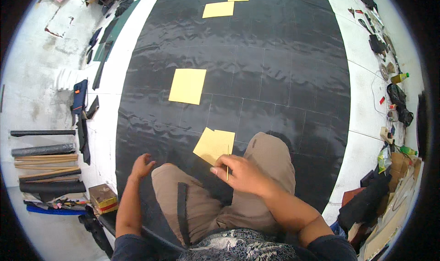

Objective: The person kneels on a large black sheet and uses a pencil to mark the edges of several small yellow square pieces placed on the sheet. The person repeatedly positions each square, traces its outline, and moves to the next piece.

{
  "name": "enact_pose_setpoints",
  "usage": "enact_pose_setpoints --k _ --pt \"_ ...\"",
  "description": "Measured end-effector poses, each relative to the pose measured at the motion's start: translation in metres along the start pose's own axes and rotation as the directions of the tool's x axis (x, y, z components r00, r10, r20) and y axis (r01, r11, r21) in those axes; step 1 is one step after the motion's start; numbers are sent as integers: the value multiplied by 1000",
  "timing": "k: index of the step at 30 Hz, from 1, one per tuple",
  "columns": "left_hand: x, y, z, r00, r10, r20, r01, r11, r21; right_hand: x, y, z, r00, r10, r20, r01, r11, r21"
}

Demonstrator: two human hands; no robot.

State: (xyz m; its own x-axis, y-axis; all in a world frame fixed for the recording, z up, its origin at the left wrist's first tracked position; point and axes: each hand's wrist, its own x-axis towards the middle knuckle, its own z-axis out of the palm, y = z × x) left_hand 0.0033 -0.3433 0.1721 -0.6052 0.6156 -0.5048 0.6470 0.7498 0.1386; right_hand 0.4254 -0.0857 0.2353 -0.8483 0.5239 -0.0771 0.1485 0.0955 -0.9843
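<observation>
A wide black sheet [275, 68] with a grid of pale lines lies spread under me. My right hand [236, 170] is closed in a pinch on a thin yellow stick [228, 171], held upright in front of my right knee. Just beyond that hand are overlapping yellow cards [208, 144], flat on the sheet and partly covered by my fingers. Beside my left knee, my left hand [144, 165] is open with its fingers apart and nothing in it. Farther ahead lies a single yellow rectangular card [187, 86].
More yellow cards [218, 9] lie at the far end. Rolls and tubes [46, 159] and a small box [103, 198] are at the left. Along the right edge are a black bag [398, 98], a bottle [399, 78], cardboard [399, 167] and dark cloth [364, 201].
</observation>
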Motion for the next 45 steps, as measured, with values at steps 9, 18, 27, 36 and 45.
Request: enact_pose_setpoints --k 9,18,27,36,45 --pt "-20 -40 -107 975 -195 -103 176 970 -170 48 20 -4 992 128 -13 -128 992 1" --pt "89 -100 -33 999 -29 25 28 998 63 73 -4 42 929 268 256 -189 936 -296" --pt "228 -111 70 895 -69 -442 48 997 -58 165 115 147 909 364 -203 -416 796 -440" --pt "330 -118 12 764 394 -511 -320 919 231 144 205 103 988 -69 141 156 527 -836" --pt "429 -95 -2 723 482 -495 -436 874 215 135 210 87 996 82 25 -15 455 -891"
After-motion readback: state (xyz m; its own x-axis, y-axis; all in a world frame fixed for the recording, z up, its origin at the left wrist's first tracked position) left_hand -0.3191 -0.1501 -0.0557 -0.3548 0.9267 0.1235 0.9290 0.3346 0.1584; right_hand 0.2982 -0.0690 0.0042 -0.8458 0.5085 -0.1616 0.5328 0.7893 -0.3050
